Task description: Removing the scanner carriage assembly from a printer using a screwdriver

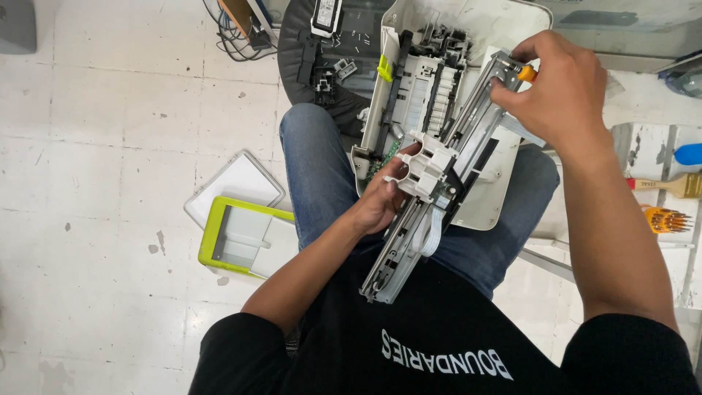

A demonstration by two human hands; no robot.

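An opened white printer body [468,29] rests on my lap, its grey and black inner parts showing. A long grey metal carriage rail assembly [431,197] lies diagonally across it, with a white plastic carriage block at its middle. My left hand [380,201] grips the assembly by that white block from the left side. At the far end of the rail my right hand [559,88] is closed around an orange-handled screwdriver [526,72], its tip hidden against the metal bracket.
On the tiled floor to my left lie a white lid panel [234,183] and a lime-green framed scanner cover [241,238]. A black tray [322,51] with small parts and cables sits ahead. At right stand a brush [676,184] and a set of orange screwdrivers [665,219].
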